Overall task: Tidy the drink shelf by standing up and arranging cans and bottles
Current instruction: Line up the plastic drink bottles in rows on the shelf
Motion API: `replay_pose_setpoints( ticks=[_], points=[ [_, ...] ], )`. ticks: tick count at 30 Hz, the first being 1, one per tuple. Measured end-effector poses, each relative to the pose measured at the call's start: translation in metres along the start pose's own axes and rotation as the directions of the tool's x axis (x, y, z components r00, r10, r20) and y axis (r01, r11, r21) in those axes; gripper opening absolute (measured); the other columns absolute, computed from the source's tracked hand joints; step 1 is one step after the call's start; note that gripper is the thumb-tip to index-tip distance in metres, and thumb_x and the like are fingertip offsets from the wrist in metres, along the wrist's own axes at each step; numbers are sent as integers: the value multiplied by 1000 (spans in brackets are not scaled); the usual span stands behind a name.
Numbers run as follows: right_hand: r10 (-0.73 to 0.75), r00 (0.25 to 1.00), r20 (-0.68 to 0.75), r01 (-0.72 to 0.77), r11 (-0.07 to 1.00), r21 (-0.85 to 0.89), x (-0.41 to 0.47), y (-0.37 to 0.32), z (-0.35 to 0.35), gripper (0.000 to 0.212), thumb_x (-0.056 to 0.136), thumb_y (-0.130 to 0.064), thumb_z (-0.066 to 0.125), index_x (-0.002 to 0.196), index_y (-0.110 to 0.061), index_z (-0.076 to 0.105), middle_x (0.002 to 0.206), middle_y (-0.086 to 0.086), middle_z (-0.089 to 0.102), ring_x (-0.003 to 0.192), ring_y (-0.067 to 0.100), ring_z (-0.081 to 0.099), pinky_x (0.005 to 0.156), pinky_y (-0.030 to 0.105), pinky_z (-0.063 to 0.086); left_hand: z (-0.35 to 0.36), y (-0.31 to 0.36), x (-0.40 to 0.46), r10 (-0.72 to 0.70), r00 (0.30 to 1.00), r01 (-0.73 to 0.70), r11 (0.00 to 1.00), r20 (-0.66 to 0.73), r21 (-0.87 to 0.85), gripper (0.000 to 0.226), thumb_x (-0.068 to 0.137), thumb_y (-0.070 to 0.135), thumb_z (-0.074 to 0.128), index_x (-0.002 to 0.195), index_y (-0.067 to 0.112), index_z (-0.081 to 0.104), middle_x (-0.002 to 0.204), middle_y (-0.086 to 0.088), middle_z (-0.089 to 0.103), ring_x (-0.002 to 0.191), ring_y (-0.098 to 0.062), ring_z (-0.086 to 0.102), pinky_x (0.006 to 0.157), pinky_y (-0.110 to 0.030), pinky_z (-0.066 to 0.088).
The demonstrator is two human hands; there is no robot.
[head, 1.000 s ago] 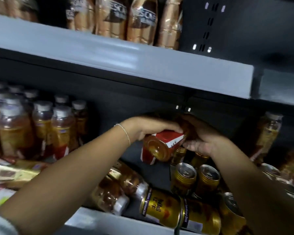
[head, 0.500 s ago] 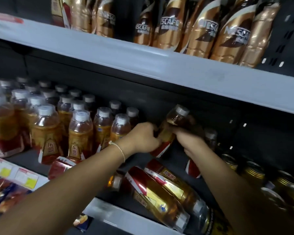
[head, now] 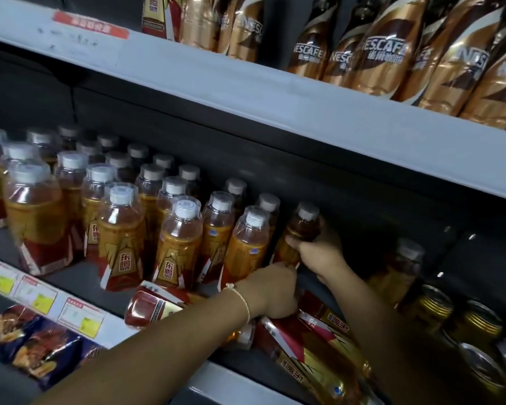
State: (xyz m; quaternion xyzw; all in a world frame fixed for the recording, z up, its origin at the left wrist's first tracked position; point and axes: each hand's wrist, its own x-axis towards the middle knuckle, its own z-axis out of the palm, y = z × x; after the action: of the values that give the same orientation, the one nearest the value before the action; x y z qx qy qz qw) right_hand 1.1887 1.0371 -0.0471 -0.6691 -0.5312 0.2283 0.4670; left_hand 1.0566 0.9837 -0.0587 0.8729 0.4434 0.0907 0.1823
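Since the earlier frames, the bottle [head: 300, 229] held between both hands now stands nearly upright at the end of the standing rows, where half a second ago it was tilted in mid-air, and a second ago a red-and-white labelled bottle was held bottom-out above the cans. Upper shelf [head: 246, 92]: pale front lip well above both hands, bearing brown-and-gold coffee bottles [head: 392, 54]. Drink shelf [head: 79, 276]: dark deck carrying the rows of standing bottles [head: 123, 229], white-capped, amber-filled, red-and-gold labelled, to the left of both hands. Fallen bottles [head: 319, 346]: several lying on their sides directly beneath and in front of the left hand, one with its red base [head: 146, 309] just left of the left wrist. Gold cans [head: 476, 325]: upright, to the right of the right forearm, with one more upright bottle [head: 403, 267] just beyond that arm. Right hand [head: 319, 252]: fingers curled round the mid-body of the held bottle, whose grey cap rises just above the hand. Left hand [head: 272, 290]: knuckles toward the camera, fingertips hidden at the bottle's base, so whether it clamps the bottle or only touches it cannot be told; a thin pale bracelet [head: 243, 299] circles the wrist. Price tags [head: 35, 296]: on the shelf lip, well left of the left forearm, above dark snack packets [head: 35, 343]
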Motion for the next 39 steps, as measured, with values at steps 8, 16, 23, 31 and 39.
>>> replay_pose_setpoints(
  ticks=[8, 16, 23, 31, 39],
  points=[
    [-35, 999, 17, 37, 987, -157, 9, 8, 4, 83, 78, -32, 85, 149, -28, 42, 147, 3, 53, 133, 25, 52, 109, 35, 42, 11, -2, 1, -7, 998, 9, 999, 60, -33, 63, 103, 43, 35, 149, 2, 26, 153, -20, 29, 140, -31, 31, 113, -43, 33],
    [-115, 993, -21, 101, 935, -339, 7, 8, 7, 81, 82, -39, 80, 150, -17, 41, 149, 9, 49, 139, 33, 42, 115, 45, 36, 22, -9, 3, 4, 999, -1, 998, 46, -69, 69, 102, 47, 32, 156, 10, 8, 162, -17, 9, 150, -28, 8, 118, -38, 17],
    [-154, 988, 26, 153, 922, -356, -4, 5, 0, 60, 87, -37, 77, 139, -14, 55, 136, 9, 61, 125, 30, 56, 103, 29, 42, 16, -3, 5, 29, 999, -28, 999, 39, -35, 49, 101, 37, 39, 146, 16, 36, 133, -14, 52, 111, -28, 56, 96, -41, 47],
    [-192, 980, 52, 199, 954, -225, -35, 8, -61, 60, 95, -20, 68, 149, -10, 44, 141, 9, 58, 130, 23, 55, 109, 31, 43, 11, 41, 25, 44, 999, -44, 997, 3, -56, 28, 90, 16, 52, 116, 7, 60, 112, -12, 62, 97, -23, 60, 82, -33, 53],
    [-284, 934, -218, 182, 900, -396, -49, 25, -197, 24, 93, -16, 64, 116, -10, 68, 107, 10, 72, 99, 27, 67, 80, 20, 42, 28, 137, 60, 226, 957, -235, 972, -182, -30, 29, 86, 12, 53, 113, 6, 60, 110, -19, 63, 102, -36, 61, 81, -37, 51]
  ],
)
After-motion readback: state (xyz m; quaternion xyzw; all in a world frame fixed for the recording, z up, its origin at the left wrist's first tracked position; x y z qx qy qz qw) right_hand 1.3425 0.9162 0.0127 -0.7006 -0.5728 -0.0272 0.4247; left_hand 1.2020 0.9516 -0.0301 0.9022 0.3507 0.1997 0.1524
